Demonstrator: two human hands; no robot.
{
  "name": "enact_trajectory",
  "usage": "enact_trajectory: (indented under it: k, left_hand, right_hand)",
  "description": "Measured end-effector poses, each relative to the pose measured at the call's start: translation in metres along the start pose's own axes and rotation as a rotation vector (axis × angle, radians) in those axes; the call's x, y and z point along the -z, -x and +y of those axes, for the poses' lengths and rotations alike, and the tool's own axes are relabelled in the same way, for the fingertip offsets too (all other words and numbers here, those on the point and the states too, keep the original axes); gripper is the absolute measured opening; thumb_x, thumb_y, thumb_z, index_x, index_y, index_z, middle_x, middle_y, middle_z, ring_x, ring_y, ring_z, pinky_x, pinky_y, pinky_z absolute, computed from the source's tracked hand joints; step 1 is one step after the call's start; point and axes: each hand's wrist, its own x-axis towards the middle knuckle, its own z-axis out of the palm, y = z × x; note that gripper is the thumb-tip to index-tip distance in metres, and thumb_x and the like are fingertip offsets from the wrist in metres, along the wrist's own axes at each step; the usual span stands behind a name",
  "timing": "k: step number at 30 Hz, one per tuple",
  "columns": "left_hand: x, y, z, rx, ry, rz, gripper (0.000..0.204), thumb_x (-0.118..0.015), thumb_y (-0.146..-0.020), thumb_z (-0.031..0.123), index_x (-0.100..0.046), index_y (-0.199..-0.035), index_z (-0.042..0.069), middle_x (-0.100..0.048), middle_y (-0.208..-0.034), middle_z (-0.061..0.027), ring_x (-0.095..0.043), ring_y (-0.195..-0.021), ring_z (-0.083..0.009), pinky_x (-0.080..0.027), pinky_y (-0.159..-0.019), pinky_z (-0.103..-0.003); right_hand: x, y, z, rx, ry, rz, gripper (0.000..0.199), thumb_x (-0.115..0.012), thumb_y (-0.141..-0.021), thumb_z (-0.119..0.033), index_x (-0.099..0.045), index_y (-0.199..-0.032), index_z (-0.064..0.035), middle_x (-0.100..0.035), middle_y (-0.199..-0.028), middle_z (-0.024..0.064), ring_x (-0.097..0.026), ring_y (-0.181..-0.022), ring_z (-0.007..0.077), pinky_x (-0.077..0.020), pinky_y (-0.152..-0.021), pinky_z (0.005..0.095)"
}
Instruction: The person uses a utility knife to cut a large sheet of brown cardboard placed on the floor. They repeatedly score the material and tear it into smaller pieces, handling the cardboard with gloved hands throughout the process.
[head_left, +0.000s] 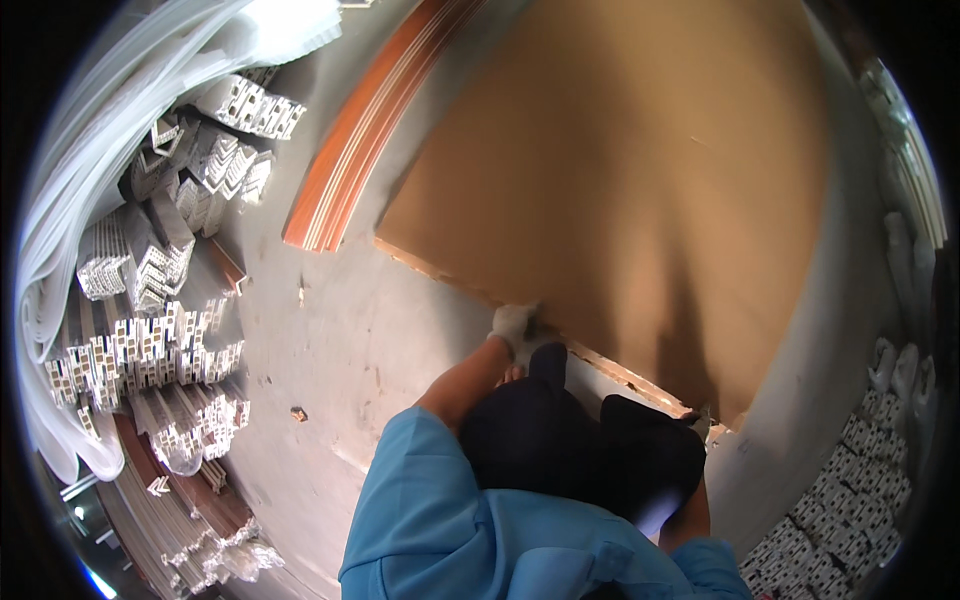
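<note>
Grey floor (340, 340) holds a big brown board (620, 190); the gloved left hand (513, 325) grips its edge, and the right hand (703, 420) is mostly hidden, fingers unclear.

- A large board (620, 190) fills the upper right of the frame, lying on the floor (330, 340).
- Long strips (365, 125) lie left of it.
- Stacked profiles (150, 300) line the frame's left edge.
- The left hand (513, 325) meets the board's near edge.
</note>
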Motion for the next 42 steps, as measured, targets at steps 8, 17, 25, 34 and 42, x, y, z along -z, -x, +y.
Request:
enact_trajectory:
  k: [8, 17, 25, 34, 42]
  left_hand:
    - [0.053, -0.024, -0.023, -0.222, -0.76, -0.075, 0.036, -0.055, -0.093, 0.036, -0.067, -0.097, 0.002, -0.067, -0.084, -0.0106, -0.062, -0.077, -0.0211, -0.049, -0.068, -0.035]
    - [0.043, -0.032, -0.021, 0.023, -0.475, 0.058, 0.045, -0.053, -0.095, 0.044, -0.066, -0.088, 0.002, -0.062, -0.075, -0.0076, -0.057, -0.073, -0.0181, -0.046, -0.066, -0.034]
    - [0.032, -0.02, -0.026, 0.023, -0.447, 0.05, 0.043, -0.054, -0.094, 0.044, -0.066, -0.088, 0.002, -0.061, -0.074, -0.0068, -0.056, -0.071, -0.018, -0.046, -0.065, -0.033]
    - [0.032, -0.02, -0.029, 0.028, -0.442, 0.051, 0.042, -0.056, -0.094, 0.043, -0.065, -0.089, 0.002, -0.06, -0.073, -0.0058, -0.056, -0.069, -0.0178, -0.046, -0.063, -0.033]
    - [0.04, -0.022, -0.031, 0.039, -0.369, 0.051, 0.041, -0.057, -0.093, 0.043, -0.065, -0.09, 0.002, -0.059, -0.071, -0.005, -0.055, -0.068, -0.0177, -0.045, -0.062, -0.032]
  right_hand:
    - [-0.002, -0.006, 0.052, -0.067, -0.161, -0.164, 0.025, -0.058, -0.09, -0.031, -0.056, -0.077, -0.0099, -0.055, -0.07, 0.0044, -0.054, -0.062, 0.0172, -0.0454, -0.058, 0.0345]
    - [-0.024, 0.032, 0.036, -0.046, -0.396, 0.151, 0.024, -0.069, -0.082, -0.009, -0.052, -0.066, -0.0108, -0.05, -0.054, 0.0033, -0.043, -0.037, 0.0138, -0.0337, -0.033, 0.0283]
    - [-0.014, 0.022, 0.048, -0.068, -0.381, 0.222, 0.017, -0.07, -0.08, -0.009, -0.057, -0.07, -0.005, -0.055, -0.056, 0.0071, -0.045, -0.036, 0.015, -0.0369, -0.033, 0.0299]
    - [-0.009, 0.035, 0.058, -0.127, -0.461, 0.171, 0.022, -0.069, -0.086, -0.016, -0.053, -0.071, -0.0116, -0.05, -0.054, 0.0018, -0.045, -0.039, 0.0125, -0.0356, -0.034, 0.0261]
    - [0.014, 0.075, 0.012, 0.495, 0.44, 0.245, 0.03, -0.075, -0.08, -0.033, -0.061, -0.092, -0.0093, -0.06, -0.067, 0.0062, -0.058, -0.055, 0.0202, -0.0482, -0.051, 0.0349]
